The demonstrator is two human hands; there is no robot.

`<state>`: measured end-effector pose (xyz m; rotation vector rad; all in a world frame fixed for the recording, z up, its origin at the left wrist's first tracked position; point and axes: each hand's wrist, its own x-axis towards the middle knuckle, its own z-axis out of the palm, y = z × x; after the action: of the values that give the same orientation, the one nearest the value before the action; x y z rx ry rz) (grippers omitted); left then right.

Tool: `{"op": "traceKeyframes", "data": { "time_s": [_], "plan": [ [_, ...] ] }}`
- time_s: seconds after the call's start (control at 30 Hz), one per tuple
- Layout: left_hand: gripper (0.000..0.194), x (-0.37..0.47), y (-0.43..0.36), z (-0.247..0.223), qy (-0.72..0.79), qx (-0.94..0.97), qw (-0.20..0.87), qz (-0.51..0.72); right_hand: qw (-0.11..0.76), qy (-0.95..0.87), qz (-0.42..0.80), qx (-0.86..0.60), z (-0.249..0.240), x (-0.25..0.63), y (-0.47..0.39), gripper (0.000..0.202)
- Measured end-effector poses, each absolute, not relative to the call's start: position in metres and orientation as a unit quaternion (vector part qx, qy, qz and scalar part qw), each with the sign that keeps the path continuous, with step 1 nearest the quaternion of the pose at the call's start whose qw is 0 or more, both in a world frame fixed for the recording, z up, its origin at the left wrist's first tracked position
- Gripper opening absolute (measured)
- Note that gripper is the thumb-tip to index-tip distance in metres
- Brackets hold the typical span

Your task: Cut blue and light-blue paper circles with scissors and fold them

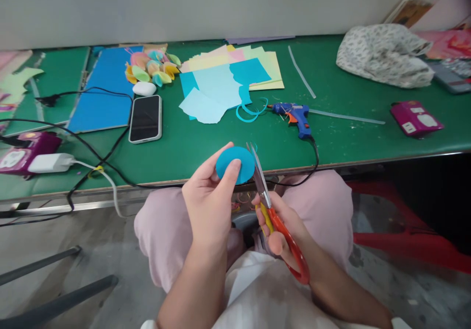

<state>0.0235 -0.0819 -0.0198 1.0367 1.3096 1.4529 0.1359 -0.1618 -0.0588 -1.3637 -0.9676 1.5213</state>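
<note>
Scissors (275, 216) in the right hand (290, 218), fingers curled round the handles, blades (260, 174) slightly parted. Left hand (209, 196) closed in a pinch on a blue paper disc (235, 153), centre of frame, right edge just beside the blades. Risks: loose pinch lets the disc twist, edge goes ragged; slip leftward could nick the left thumb, which sits near.

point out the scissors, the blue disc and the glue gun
Scissors (276, 220), head view: the orange handle, near the pivot.
Blue disc (246, 165), head view: its flat face, toward the right edge.
Glue gun (299, 112), head view: its blue body.
</note>
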Motion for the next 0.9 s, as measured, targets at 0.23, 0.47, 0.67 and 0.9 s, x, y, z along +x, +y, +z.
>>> {"op": "traceKeyframes", "data": {
  "time_s": [0.23,0.47,0.67,0.9],
  "plan": [
    [0.028,0.024,-0.08,-0.018,0.527,0.423,0.434,0.595,0.424,-0.395,0.606,-0.545,-0.056,0.139,-0.165,0.064],
    [0.029,0.021,-0.079,-0.019,0.521,0.429,0.437,0.595,0.44,-0.384,0.627,-0.515,-0.06,0.14,-0.167,0.08],
    [0.028,0.02,-0.078,-0.02,0.52,0.428,0.442,0.592,0.446,-0.398,0.629,-0.497,-0.064,0.141,-0.167,0.077],
    [0.028,0.019,-0.078,-0.018,0.526,0.424,0.434,0.595,0.448,-0.403,0.62,-0.503,-0.063,0.142,-0.169,0.076]
  ]
}}
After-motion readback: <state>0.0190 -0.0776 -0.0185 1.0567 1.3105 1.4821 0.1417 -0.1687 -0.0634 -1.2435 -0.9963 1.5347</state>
